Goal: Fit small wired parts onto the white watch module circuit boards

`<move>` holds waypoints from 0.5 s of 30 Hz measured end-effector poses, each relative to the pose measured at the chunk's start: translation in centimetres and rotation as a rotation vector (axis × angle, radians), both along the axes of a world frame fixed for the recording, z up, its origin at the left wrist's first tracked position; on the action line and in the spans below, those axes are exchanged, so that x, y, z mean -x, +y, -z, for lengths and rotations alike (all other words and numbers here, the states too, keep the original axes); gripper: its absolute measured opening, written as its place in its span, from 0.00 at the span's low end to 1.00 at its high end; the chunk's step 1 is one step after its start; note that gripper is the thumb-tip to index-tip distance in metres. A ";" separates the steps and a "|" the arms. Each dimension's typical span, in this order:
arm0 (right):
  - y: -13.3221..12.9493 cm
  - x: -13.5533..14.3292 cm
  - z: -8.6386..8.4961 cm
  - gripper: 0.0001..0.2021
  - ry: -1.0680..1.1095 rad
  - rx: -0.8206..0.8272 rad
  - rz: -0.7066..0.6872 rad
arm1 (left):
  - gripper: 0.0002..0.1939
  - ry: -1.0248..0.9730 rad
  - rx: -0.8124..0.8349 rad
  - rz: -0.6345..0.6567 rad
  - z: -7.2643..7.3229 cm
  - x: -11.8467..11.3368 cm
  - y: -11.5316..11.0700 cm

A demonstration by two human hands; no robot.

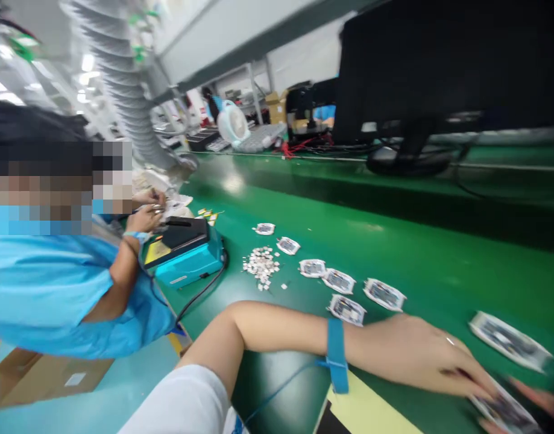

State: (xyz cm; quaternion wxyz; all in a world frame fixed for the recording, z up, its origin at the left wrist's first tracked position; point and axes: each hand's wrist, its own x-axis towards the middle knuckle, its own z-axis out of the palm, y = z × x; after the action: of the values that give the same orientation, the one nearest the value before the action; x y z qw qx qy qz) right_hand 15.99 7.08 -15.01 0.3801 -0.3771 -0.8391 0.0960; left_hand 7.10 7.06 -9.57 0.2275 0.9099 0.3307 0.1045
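Observation:
My left hand [421,355], with a blue wrist strap [336,352] and its cord, reaches across to the lower right. Its fingers are closed on a white-framed circuit board [514,413], partly hidden and smeared by motion. My right hand [541,398] shows only as blurred fingers at the right edge, close beside that board; whether it grips is unclear. Just beyond lies another white-framed circuit board [512,340]. Several similar boards [384,294] form a loose row on the green bench, running away to the left.
A pile of small white pieces [261,265] lies beyond my forearm. Left of it stands a blue-and-black box [190,253] with a black cable. A co-worker in a blue top [55,283] works at the left. A dark monitor [453,66] overhangs the bench; yellow sheet [371,404] below my wrist.

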 end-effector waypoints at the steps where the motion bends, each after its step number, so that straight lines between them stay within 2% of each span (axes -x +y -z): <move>1: -0.5 -2.5 0.3 0.31 -0.017 0.005 0.089 | 0.11 -0.027 -0.007 -0.001 0.4 -0.2 0.0; 3: -1.9 -7.4 0.2 0.16 -0.101 0.039 0.227 | 0.11 -0.090 -0.041 -0.019 1.1 -0.6 -0.1; 4: -2.6 -9.3 -0.2 0.12 -0.199 0.132 0.126 | 0.10 -0.131 -0.078 -0.022 1.3 -0.8 0.0; 6: -3.4 -11.5 -0.9 0.14 -0.216 0.204 0.093 | 0.08 -0.180 -0.147 0.015 1.7 -1.1 0.2; 10: -2.6 -12.1 -0.9 0.18 -0.153 0.342 0.063 | 0.09 -0.144 -0.283 0.122 2.2 -1.5 0.7; 15: -2.5 -11.8 -0.6 0.18 -0.102 0.399 0.020 | 0.08 -0.053 -0.405 0.226 2.3 -1.9 0.3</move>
State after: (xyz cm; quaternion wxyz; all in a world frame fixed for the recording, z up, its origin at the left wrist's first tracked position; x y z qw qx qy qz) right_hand 27.79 4.58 -14.42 0.2559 -0.4576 -0.8178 0.2373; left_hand 9.04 7.35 -11.84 0.0591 0.9652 0.1928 0.1667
